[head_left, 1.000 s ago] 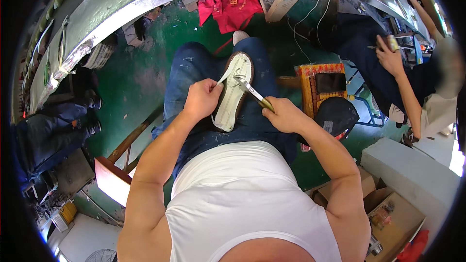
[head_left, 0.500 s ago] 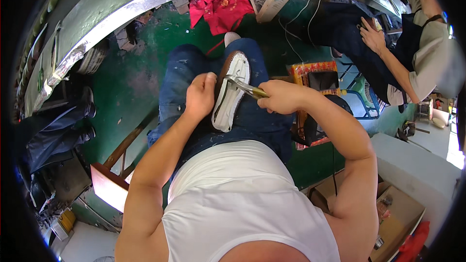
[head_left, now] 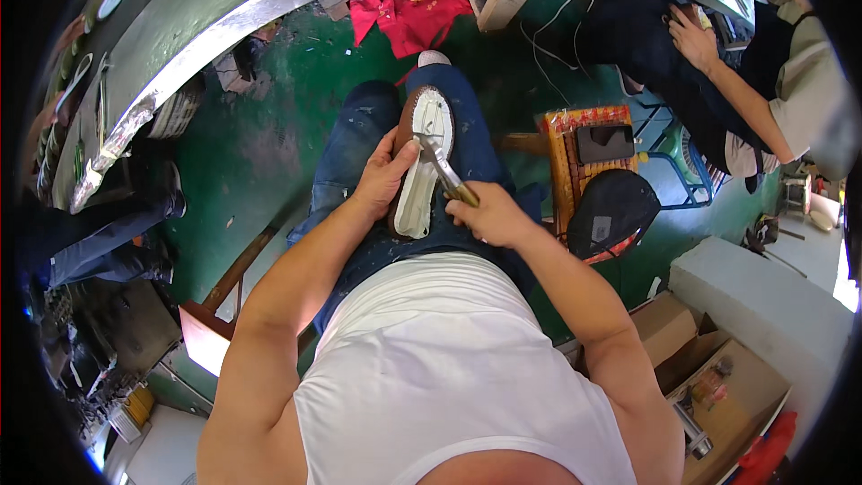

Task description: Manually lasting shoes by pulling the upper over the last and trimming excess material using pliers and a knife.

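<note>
A shoe [head_left: 422, 171] with a white sole and brown upper lies sole-up on my lap, across my jeans. My left hand [head_left: 384, 175] grips its left side, thumb on the sole. My right hand [head_left: 485, 216] is closed around the yellowish handle of a metal tool [head_left: 440, 166], whose blade rests on the sole near the toe end.
A red cloth [head_left: 409, 0] lies on the green floor ahead. A small stool with a patterned top [head_left: 588, 139] and a black cap [head_left: 611, 211] stand to my right. Another person [head_left: 745, 81] sits at the far right. Cardboard boxes [head_left: 709, 368] sit at lower right; a curved metal bench edge [head_left: 215, 45] runs upper left.
The view has shifted a little, and my right hand has moved the tool along the sole. My left hand keeps its hold on the shoe.
</note>
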